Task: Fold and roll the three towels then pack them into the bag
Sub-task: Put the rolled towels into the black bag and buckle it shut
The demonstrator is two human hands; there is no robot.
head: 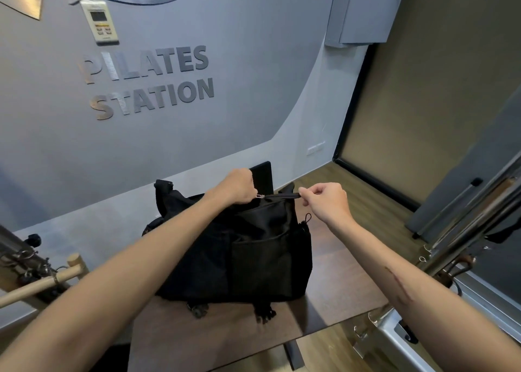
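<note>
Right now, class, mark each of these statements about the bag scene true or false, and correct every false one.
1. The bag is black. True.
2. The left hand rests flat on the table. False: it grips the zipper pull at the bag's top.
3. The right hand pinches the end of the bag's top edge. True.
4. Three rolled towels lie beside the bag. False: no towel shows.

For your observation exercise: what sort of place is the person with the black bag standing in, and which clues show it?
Most likely a Pilates studio. Wall lettering reads "PILATES STATION", a wooden bar with springs lies at the left, and a metal equipment frame stands at the right.
</note>
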